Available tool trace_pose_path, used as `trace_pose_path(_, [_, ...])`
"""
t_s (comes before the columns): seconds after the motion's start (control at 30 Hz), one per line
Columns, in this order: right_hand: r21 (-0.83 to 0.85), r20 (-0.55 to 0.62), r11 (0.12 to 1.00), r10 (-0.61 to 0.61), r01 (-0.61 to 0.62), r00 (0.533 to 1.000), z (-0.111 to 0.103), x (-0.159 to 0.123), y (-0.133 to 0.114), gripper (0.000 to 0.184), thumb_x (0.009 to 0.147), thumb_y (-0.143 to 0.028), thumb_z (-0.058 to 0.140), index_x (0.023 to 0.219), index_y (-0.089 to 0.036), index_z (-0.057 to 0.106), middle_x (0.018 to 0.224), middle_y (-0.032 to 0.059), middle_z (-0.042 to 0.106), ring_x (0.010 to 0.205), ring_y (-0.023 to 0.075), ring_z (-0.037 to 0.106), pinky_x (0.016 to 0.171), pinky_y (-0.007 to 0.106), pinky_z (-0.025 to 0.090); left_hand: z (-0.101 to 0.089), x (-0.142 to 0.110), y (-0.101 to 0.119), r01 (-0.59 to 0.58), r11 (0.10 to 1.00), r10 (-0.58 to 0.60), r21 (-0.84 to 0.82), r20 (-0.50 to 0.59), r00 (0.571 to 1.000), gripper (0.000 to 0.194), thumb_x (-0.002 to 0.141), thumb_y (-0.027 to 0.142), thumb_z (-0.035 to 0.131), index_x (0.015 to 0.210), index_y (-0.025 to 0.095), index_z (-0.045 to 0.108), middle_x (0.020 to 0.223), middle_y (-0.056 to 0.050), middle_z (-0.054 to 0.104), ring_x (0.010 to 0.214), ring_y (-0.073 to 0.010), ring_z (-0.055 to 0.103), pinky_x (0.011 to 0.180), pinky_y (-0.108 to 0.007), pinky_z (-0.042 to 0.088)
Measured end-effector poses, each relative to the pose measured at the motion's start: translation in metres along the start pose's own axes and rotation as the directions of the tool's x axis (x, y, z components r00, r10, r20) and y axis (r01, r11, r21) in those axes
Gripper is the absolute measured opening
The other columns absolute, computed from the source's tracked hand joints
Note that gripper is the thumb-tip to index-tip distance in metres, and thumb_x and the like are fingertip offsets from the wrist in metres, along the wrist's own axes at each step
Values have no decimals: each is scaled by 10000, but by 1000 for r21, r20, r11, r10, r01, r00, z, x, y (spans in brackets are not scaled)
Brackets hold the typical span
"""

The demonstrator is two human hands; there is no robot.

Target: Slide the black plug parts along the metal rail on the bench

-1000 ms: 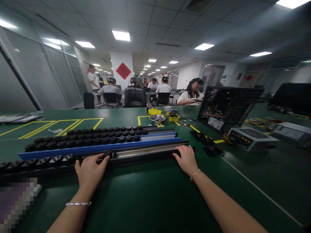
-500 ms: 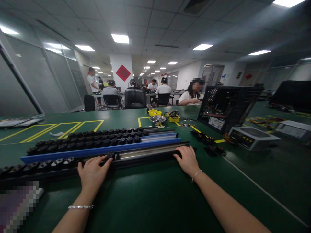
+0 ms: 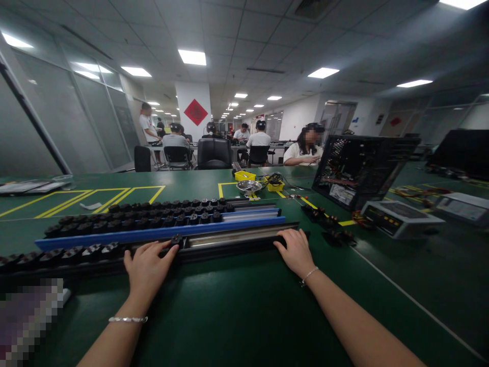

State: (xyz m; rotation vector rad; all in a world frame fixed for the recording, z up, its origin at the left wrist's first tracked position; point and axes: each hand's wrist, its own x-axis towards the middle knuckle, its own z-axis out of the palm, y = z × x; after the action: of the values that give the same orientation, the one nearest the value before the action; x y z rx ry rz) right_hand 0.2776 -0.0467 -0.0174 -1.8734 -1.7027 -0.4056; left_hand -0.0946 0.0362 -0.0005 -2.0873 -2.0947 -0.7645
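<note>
A long black rail with a shiny metal channel (image 3: 233, 237) lies across the green table in front of me. Black socket-like modules (image 3: 72, 254) sit in a row along its left part. My left hand (image 3: 147, 270) is closed over the rail, thumb and fingers around one black module (image 3: 177, 239) at the end of that row. My right hand (image 3: 296, 252) grips the rail near its right end, with the fingers over the far side and the thumb at the near side. Behind it lie blue rails (image 3: 237, 225) bearing more black modules.
At the right stand an open computer case (image 3: 359, 168) and a power supply (image 3: 401, 220). Loose black parts (image 3: 338, 235) lie right of the rail. A metal bowl (image 3: 249, 187) and a yellow bin (image 3: 245, 176) are farther back. A person (image 3: 303, 148) sits across the table.
The view has shifted slightly. Both hands keep their places on the black rail, and the module by my left hand has not visibly moved along it.
</note>
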Motion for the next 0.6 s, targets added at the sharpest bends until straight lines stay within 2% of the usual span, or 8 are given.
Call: trace_pose_path(0.6, [-6,-13,1000,-8,8,1000,0,0,0,146,841,-308,485,898,-221,588,928,44,637,969,223,541,1006,471,247,2,0,-1,-30,999,29,-41,-21,999,384,797,505,466,960,242,695,1106,-103,661,1164,-301,485,1054,-615,131])
